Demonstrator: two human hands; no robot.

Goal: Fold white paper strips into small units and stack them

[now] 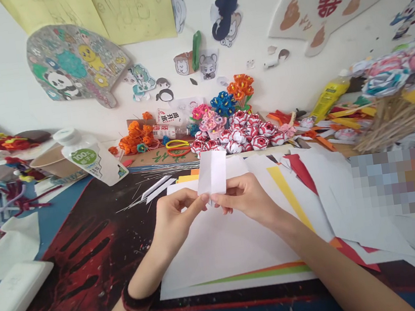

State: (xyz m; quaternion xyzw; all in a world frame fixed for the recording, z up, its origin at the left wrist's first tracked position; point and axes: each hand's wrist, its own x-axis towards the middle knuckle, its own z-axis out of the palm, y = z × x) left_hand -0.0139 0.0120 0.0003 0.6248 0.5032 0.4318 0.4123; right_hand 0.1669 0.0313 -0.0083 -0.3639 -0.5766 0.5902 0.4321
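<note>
Left hand (173,216) and right hand (244,199) together pinch folded white paper (212,173), apparently creased, above white sheet stack (224,255).

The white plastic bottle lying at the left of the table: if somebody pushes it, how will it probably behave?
The white bottle lies on its side, tilted, so a push would probably make it roll or swing around rather than tip. It looks like thin plastic, so it is likely light unless full; the contents cannot be seen. Its cap appears to be on, so spilling seems unlikely.
</note>
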